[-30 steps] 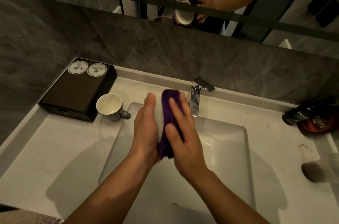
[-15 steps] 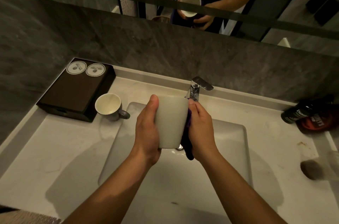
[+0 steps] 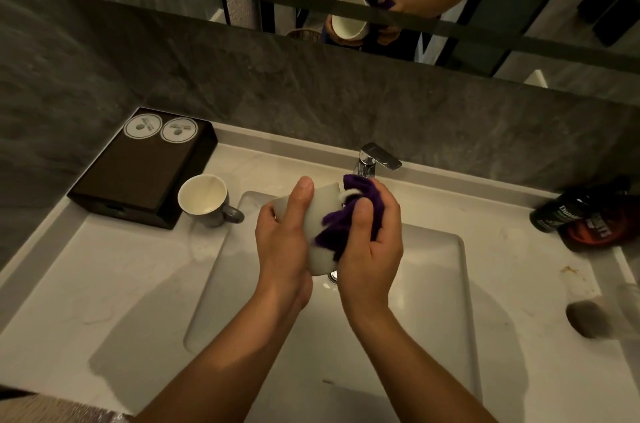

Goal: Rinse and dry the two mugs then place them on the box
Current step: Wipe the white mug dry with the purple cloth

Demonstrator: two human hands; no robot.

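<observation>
While the left hand (image 3: 282, 242) grips the white mug (image 3: 320, 215) above the basin (image 3: 433, 301), the right hand (image 3: 372, 249) clutches a purple cloth (image 3: 367, 194).

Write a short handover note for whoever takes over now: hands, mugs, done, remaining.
Left hand grips the white mug over the sink.
Right hand holds the purple cloth against its side, by the handle.
Grey mug stands upright on the counter beside the box.
Done: no mug is on the box; the white one is being wiped.
Left: finish it, rinse and dry the grey mug if needed, set both on the box.
</observation>
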